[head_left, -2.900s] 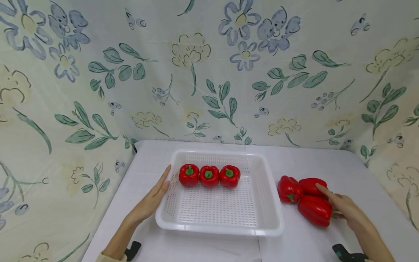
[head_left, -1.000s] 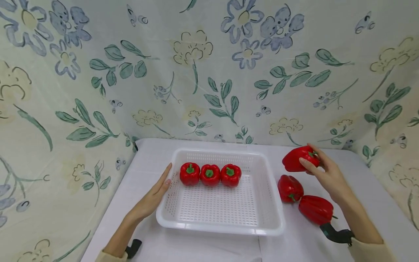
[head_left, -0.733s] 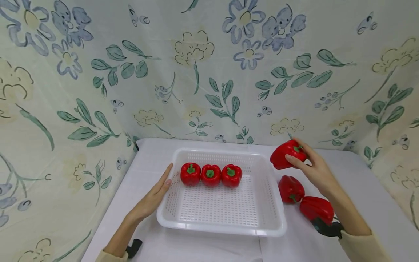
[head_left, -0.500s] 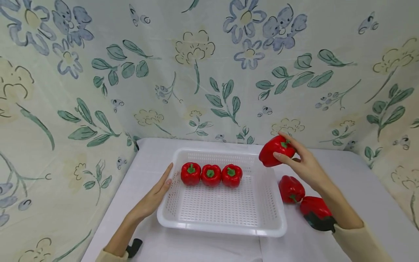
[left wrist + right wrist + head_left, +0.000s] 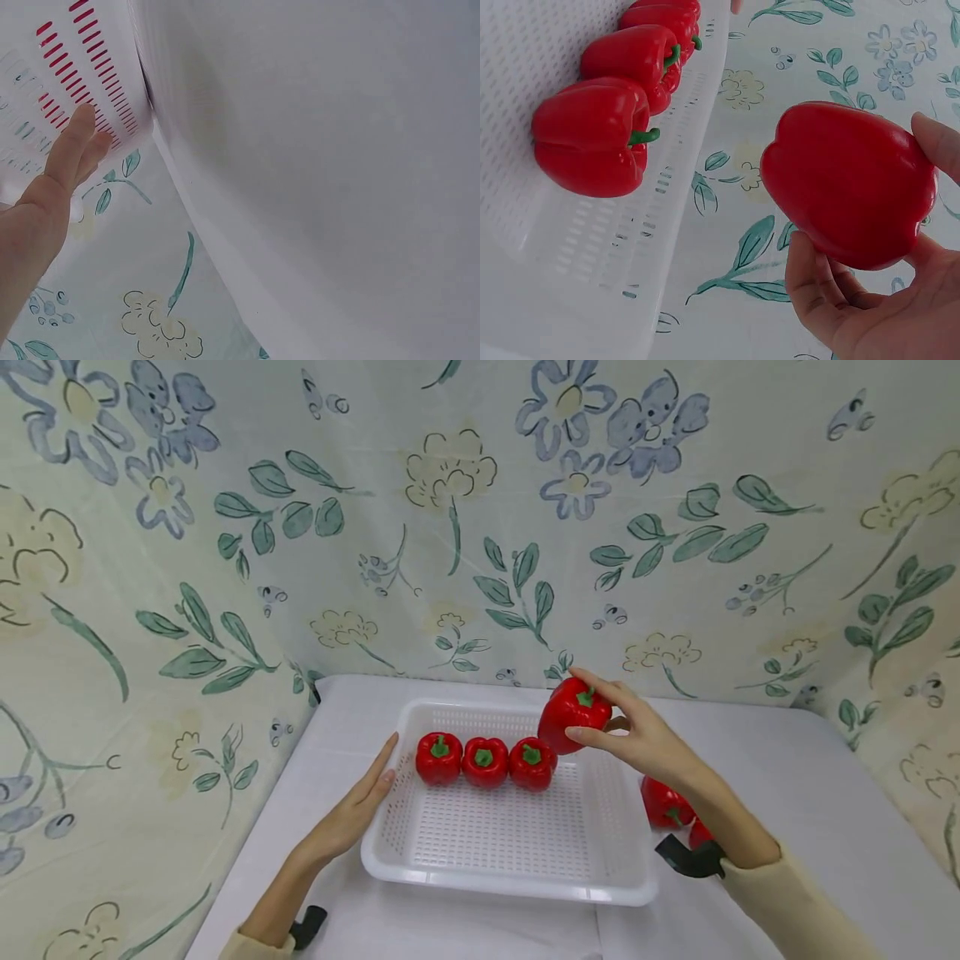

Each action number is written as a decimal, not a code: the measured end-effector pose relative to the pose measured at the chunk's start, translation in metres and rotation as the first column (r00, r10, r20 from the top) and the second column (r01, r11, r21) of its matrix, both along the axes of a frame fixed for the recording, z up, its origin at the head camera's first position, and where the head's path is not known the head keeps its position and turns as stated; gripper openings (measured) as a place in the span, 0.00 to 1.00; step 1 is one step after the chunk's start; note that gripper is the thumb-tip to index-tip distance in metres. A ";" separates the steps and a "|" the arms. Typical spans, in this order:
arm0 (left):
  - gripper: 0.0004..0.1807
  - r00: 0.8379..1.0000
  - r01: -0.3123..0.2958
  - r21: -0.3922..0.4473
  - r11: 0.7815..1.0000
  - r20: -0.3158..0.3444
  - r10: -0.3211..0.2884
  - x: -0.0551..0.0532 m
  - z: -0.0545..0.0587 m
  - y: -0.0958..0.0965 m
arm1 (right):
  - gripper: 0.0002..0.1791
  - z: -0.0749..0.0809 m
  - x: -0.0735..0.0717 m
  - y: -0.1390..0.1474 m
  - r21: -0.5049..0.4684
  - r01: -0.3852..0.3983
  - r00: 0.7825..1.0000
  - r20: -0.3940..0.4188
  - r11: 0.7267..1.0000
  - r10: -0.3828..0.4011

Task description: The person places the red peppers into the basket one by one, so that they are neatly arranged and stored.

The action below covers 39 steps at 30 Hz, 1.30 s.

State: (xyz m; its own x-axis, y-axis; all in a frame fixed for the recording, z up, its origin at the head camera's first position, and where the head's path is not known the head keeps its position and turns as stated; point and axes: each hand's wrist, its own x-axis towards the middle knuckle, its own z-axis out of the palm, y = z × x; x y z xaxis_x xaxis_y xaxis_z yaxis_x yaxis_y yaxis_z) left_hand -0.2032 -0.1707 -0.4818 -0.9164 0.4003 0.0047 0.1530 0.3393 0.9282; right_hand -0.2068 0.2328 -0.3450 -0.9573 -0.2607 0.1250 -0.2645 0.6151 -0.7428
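My right hand [image 5: 645, 739] grips a red bell pepper [image 5: 562, 718] between thumb and fingers, above the back right part of a white perforated plastic basket [image 5: 510, 887]. In the right wrist view the held pepper [image 5: 847, 184] lies sideways in the fingertips, its stem end towards the palm. Three upright red bell peppers [image 5: 485, 768] form a row along the basket's back, green stems showing. My left hand [image 5: 348, 818] rests with straight fingers against the basket's left side. From the left wrist, the fingers [image 5: 71, 146] lie along the slotted wall, with red showing through the slots.
Right of the basket, a red bell pepper [image 5: 665, 803] stands on the white-covered table [image 5: 817, 785]. Another pepper [image 5: 700, 833] beside it is mostly hidden by my right forearm. A floral cloth [image 5: 480, 527] hangs behind the table.
My right hand has picked up a bell pepper from the group on the right, lifted it and carried it left over the basket. The left hand and basket have stayed in place.
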 end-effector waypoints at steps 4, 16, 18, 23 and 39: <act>0.34 1.000 0.004 0.005 1.000 0.002 -0.004 -0.001 0.000 0.000 | 0.47 -0.001 -0.004 -0.009 -0.017 -0.033 0.999 0.027 0.999 0.034; 0.33 1.000 -0.008 0.013 1.000 0.016 0.008 -0.001 0.000 -0.001 | 0.47 -0.012 -0.015 -0.045 -0.018 -0.180 0.979 0.097 0.984 0.181; 0.33 1.000 -0.011 0.011 1.000 0.015 0.011 -0.001 0.000 -0.001 | 0.47 -0.015 -0.017 -0.051 -0.019 -0.203 0.972 0.114 0.979 0.204; 0.33 1.000 -0.006 0.013 1.000 0.008 0.006 -0.002 -0.001 -0.001 | 0.48 -0.023 -0.020 -0.065 -0.037 -0.251 0.957 0.139 0.967 0.254; 0.34 1.000 -0.001 0.010 1.000 -0.003 0.001 -0.002 -0.001 -0.001 | 0.47 -0.047 -0.024 -0.108 -0.022 -0.408 0.892 0.203 0.913 0.404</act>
State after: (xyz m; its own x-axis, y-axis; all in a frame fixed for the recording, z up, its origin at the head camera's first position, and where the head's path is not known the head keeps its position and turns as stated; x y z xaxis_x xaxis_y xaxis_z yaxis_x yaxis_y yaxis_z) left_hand -0.2049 -0.1716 -0.4823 -0.9168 0.3992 0.0112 0.1550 0.3297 0.9313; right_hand -0.2310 0.1252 -0.3924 -0.7720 -0.6322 -0.0660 -0.3426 0.5014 -0.7945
